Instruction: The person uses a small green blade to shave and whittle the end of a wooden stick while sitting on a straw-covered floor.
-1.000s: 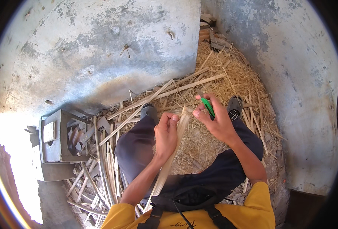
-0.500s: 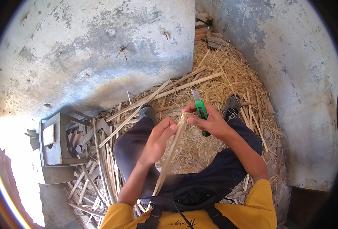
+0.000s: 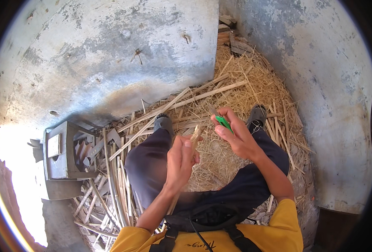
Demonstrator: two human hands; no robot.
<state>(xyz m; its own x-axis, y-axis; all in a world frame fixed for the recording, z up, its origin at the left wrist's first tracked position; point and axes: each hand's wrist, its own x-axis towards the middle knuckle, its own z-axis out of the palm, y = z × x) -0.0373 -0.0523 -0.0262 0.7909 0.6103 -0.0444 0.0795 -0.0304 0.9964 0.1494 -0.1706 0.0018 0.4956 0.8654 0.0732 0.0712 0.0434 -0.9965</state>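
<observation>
My left hand (image 3: 181,161) is closed round the upper part of a pale wooden strip (image 3: 195,133). The strip's rough end sticks up past my fingers, and its lower part runs down beneath my forearm toward my waist. To the right, my right hand (image 3: 236,134) grips a green utility knife (image 3: 224,123) with its blade pointing up and away from me. A gap separates the knife from the strip's end. My fingers cover much of the knife's handle.
Straw (image 3: 219,161) and long wooden strips (image 3: 213,93) cover the ground between and beyond my feet. A grey box-like wooden frame (image 3: 64,155) stands at left, by more scattered strips (image 3: 118,189). Weathered walls (image 3: 123,54) rise ahead and at right.
My right hand has come off the strip's end and moved slightly right, its knife tilting. My left hand has shifted right and now wraps the strip near its top.
</observation>
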